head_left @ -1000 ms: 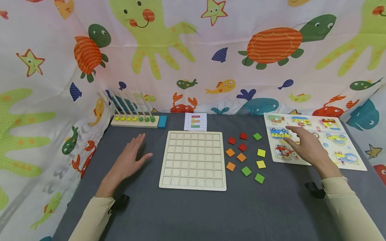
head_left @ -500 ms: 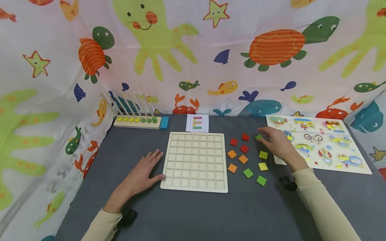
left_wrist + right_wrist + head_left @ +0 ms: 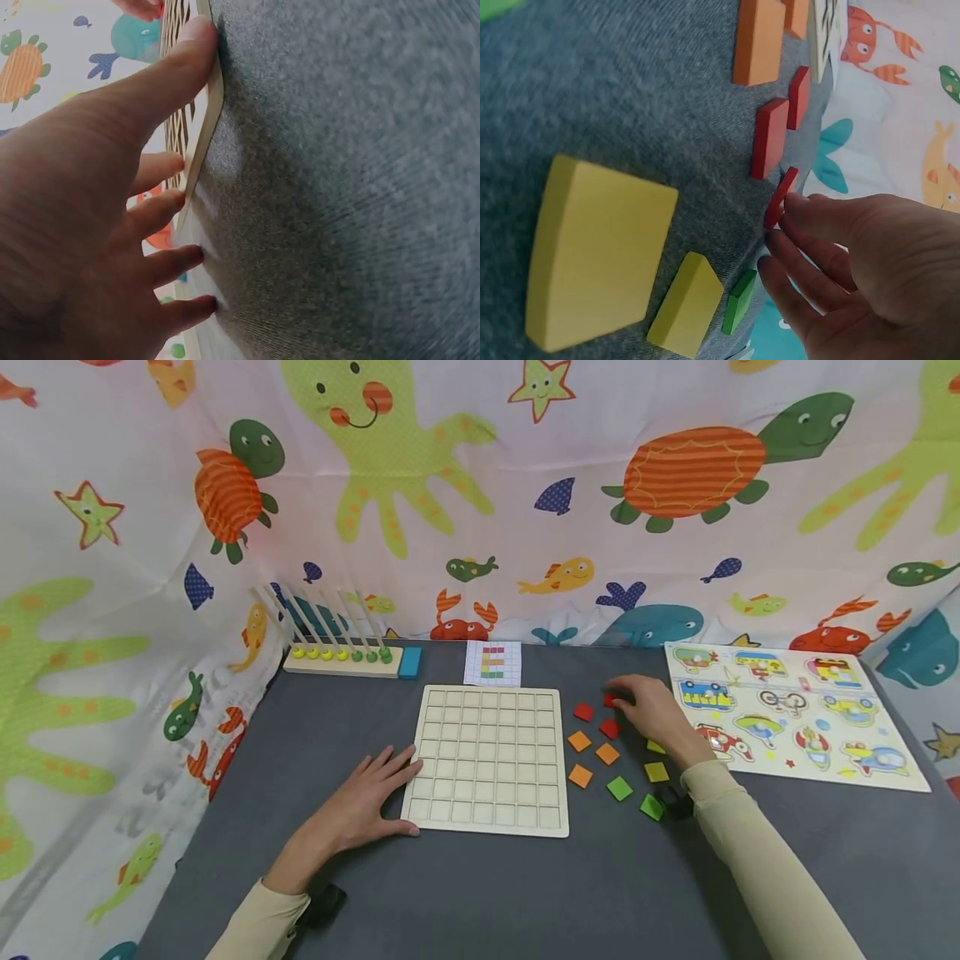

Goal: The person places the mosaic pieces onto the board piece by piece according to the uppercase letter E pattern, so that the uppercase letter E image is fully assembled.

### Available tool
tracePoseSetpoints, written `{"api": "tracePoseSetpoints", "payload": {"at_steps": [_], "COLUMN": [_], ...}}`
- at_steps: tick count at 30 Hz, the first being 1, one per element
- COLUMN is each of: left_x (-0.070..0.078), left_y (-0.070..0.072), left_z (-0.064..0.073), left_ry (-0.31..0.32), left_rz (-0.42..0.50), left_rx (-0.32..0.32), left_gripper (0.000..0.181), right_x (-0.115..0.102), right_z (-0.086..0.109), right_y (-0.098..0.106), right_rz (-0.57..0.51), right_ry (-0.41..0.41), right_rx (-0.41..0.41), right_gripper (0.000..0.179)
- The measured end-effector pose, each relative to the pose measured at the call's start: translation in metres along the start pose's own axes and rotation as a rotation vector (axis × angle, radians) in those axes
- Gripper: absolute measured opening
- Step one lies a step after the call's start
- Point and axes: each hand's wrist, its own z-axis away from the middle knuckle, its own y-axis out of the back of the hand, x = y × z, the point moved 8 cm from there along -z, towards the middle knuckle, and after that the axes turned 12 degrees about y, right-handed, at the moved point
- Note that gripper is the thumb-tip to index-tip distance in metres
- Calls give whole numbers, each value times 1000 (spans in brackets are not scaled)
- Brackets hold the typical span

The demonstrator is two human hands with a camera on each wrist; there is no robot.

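A pale wooden grid board [image 3: 487, 760] lies on the dark grey cloth in the head view. My left hand [image 3: 352, 810] is spread at its left edge, thumb and fingertips touching the rim near the front corner; the left wrist view shows the thumb [image 3: 187, 56] over that rim. To the right of the board, my right hand [image 3: 651, 712] reaches down to the farthest red square tile [image 3: 780, 199]. Thumb and fingers pinch that tile's edge. Two other red tiles [image 3: 769, 139] lie beside it, and the green tile [image 3: 739, 301] is close to the fingers.
Orange tiles [image 3: 579, 742], yellow tiles [image 3: 656, 772] and green tiles [image 3: 619, 788] lie right of the board. Behind it is a coloured pattern card [image 3: 492, 663]. A peg stand with beads [image 3: 341, 664] stands back left; a vehicle puzzle board [image 3: 795, 714] lies right.
My right hand has moved left from over the puzzle board, past the green tile, to the far red tile. My left hand has moved right and forward onto the grid board's edge.
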Motion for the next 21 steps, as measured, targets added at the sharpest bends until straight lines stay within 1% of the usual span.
{"api": "tracePoseSetpoints", "payload": {"at_steps": [4, 10, 13, 17, 21], "left_x": [-1, 2, 1, -1, -2], "left_y": [0, 1, 0, 0, 0], "left_z": [0, -6, -6, -5, -5], "left_ry": [9, 18, 33, 44, 50], "left_rz": [-8, 5, 7, 14, 31], "left_rx": [-16, -37, -45, -41, -33], "left_gripper": [93, 87, 87, 87, 87], "right_x": [-2, 0, 0, -3, -12], "right_z": [-3, -3, -4, -8, -13], "right_y": [0, 1, -1, 0, 3], "right_rz": [-9, -21, -35, -52, -48], "right_ry": [20, 12, 7, 7, 34], "right_rx": [-13, -36, -54, -68, -65], "right_gripper": [27, 28, 29, 29, 27]}}
